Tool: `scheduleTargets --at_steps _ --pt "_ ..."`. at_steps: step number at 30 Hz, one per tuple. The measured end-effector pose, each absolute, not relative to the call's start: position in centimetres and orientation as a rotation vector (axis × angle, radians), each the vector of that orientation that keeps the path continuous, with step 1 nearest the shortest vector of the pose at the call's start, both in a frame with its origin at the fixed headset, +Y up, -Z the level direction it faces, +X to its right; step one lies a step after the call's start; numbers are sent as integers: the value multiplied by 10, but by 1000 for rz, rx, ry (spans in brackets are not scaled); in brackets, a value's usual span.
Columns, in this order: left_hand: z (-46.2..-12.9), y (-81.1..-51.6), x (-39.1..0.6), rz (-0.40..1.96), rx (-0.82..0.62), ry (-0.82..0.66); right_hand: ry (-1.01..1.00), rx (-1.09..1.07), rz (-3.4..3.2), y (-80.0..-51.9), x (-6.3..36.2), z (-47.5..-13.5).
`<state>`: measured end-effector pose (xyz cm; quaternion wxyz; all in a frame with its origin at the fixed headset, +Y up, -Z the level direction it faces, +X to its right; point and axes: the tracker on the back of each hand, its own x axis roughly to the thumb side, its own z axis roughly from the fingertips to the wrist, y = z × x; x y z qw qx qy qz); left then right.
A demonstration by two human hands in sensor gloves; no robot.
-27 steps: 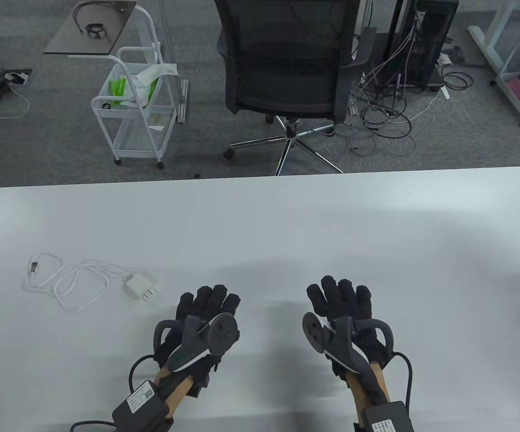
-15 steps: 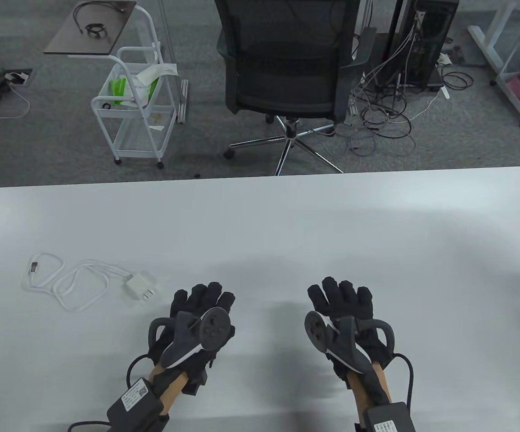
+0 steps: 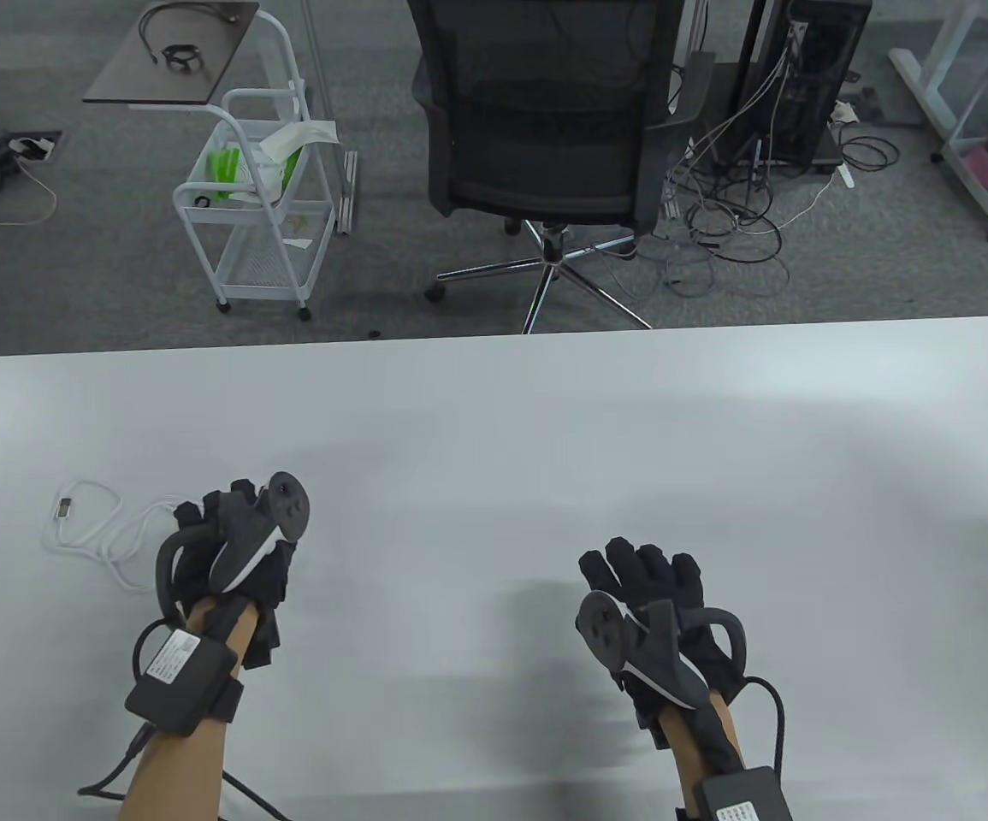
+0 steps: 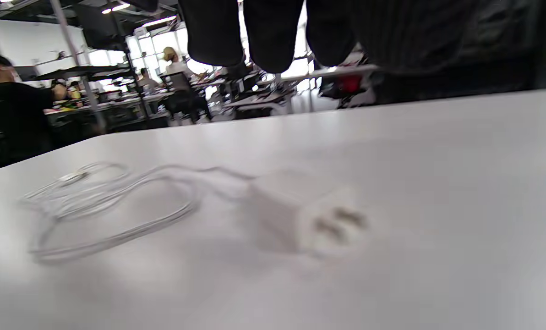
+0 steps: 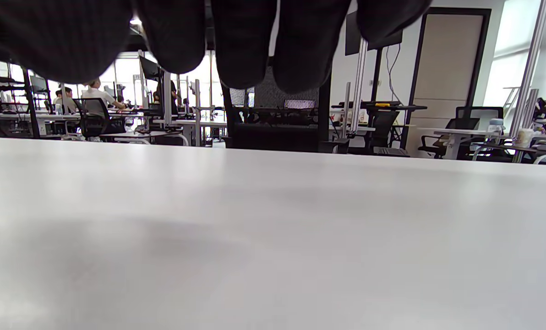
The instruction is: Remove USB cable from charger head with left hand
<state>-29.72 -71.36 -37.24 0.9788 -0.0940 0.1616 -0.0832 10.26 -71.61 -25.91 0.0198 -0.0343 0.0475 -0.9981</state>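
Note:
A white charger head (image 4: 300, 215) lies on the white table (image 3: 545, 428) at the near left, its two prongs towards the left wrist camera. Its white USB cable (image 3: 91, 530) is plugged in and coils to the left, also visible in the left wrist view (image 4: 117, 206). My left hand (image 3: 215, 513) hovers over the charger head and hides it in the table view. Its fingers (image 4: 273, 32) hang above the charger, open and apart from it. My right hand (image 3: 643, 573) rests open and empty, palm down, on the table at the near right.
The cable's free plug (image 3: 64, 508) lies at the far left end of the coil. A black office chair (image 3: 545, 111) and a white wire cart (image 3: 254, 205) stand on the floor beyond the table's far edge.
My left hand has moved left and away from me, from beside the right hand to above the charger head. The right hand has stayed in place.

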Motion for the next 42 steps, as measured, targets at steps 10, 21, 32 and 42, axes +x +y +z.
scheduleTargets --at_steps 10,21,32,42 --pt "-408 -774 -348 -186 -336 425 -14 -111 -3105 -729 99 -267" --pt "-399 -753 -330 -197 -186 305 -99 -89 -3091 -738 100 -270" --pt "-326 -645 -259 67 128 13 -118 -130 -3110 -737 97 -266" --pt "-266 -664 -180 140 229 -173 6 -389 -3338 -725 49 -248"
